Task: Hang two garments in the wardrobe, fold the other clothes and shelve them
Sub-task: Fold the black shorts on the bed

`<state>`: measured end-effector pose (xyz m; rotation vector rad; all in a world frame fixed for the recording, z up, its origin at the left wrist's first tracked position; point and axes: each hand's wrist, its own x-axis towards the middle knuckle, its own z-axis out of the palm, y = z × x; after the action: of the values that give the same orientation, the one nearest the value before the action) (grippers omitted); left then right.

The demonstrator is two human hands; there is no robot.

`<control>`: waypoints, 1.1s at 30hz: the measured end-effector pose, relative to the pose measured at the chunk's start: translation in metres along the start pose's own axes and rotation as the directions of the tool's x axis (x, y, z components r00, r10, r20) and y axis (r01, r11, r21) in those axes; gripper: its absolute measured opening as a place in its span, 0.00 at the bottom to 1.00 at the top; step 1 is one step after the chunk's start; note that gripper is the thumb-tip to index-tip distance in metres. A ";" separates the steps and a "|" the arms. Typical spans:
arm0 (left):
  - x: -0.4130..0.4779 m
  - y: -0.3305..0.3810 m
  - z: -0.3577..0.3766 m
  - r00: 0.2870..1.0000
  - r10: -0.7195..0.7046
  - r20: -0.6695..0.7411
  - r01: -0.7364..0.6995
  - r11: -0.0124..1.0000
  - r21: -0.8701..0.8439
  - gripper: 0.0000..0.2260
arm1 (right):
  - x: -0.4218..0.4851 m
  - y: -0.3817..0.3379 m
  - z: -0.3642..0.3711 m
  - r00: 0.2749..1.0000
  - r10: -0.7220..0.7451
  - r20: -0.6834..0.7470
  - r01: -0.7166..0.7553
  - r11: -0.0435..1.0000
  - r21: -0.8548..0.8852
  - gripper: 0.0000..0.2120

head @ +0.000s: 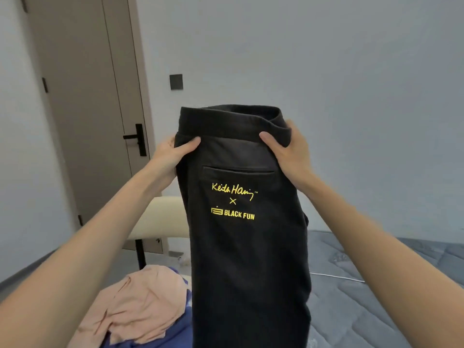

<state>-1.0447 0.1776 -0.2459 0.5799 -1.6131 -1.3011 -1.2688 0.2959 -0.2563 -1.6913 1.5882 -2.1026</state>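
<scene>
A pale grey wall [326,59] filled most of the view, with a taupe door [82,109] closed at the left. Below lay a grey quilted bed [351,297].

In front of the person hung a pair of black trousers [246,259], held up in the air above the bed, waistband at the top and legs dropping straight down out of view. Yellow lettering sat under a slit back pocket.

Both bare forearms reached forward and upward, converging on the waistband. The left hand [170,151] gripped the left side of the waist, thumb pressed across the near face of the cloth and the fingers hidden behind it. The right hand [288,151] gripped the right side the same way, thumb in front, fingers wrapped behind the folded band.

A crumpled pink garment [140,302] lay on the bed at lower left, resting on a blue garment [175,330]. Beyond them stood a cream chair [160,219], partly behind the trousers. A thin white cable [336,276] ran across the bed on the right. A black door handle [138,139] and a dark wall switch [176,81] were the smallest things
</scene>
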 end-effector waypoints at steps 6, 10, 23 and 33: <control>-0.020 -0.039 -0.024 0.952 -0.282 0.121 0.230 0.916 0.329 0.10 | -0.001 0.011 -0.008 0.909 0.255 0.330 -0.063 0.866 -0.496 0.15; -0.015 -0.050 -0.010 0.956 -0.280 0.087 0.233 0.905 0.356 0.18 | -0.001 0.022 0.006 0.944 0.265 0.197 -0.048 0.700 -0.712 0.20; 0.081 -0.024 0.057 0.997 0.065 -0.047 -0.054 0.978 0.203 0.09 | 0.091 0.056 -0.019 0.971 0.238 -0.013 -0.234 0.943 -0.237 0.09; 0.015 -0.092 0.123 0.971 0.087 0.222 -0.127 0.977 0.172 0.04 | -0.006 0.098 -0.112 0.961 0.253 -0.108 -0.272 0.928 -0.254 0.05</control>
<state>-1.1766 0.1943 -0.3240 0.4683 -1.9312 -1.1722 -1.4009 0.3270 -0.3169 -1.3728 2.0694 -1.9120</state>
